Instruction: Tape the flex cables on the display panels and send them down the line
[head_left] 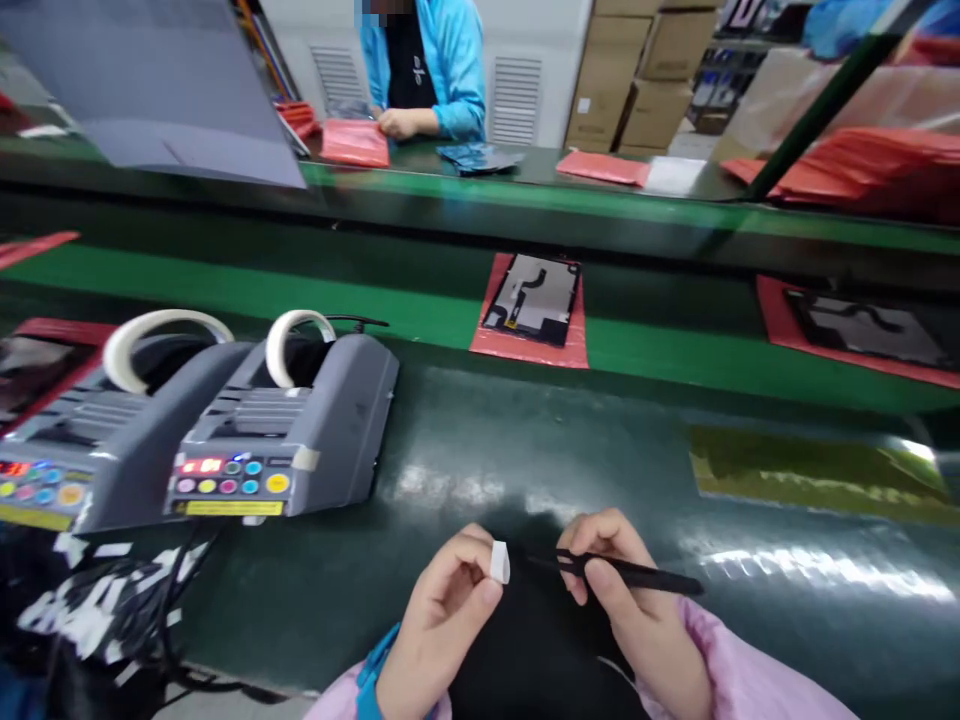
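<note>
Between the thumb and forefinger of my left hand (450,605) is a small curled piece of white tape (500,563). Black tweezers (645,574) lie in the grip of my right hand (626,600), their thin tips pointing left toward the tape. A small gap separates the tips from the tape. Both hands are over the near edge of the dark green table (480,440).
Two grey tape dispensers (330,430) with white rolls stand at left, tape scraps (90,610) below. A flat panel (536,300) on a red sheet lies ahead; another panel (877,325) is farther right. Yellowish film (810,470) lies right. A co-worker (457,70) sits opposite.
</note>
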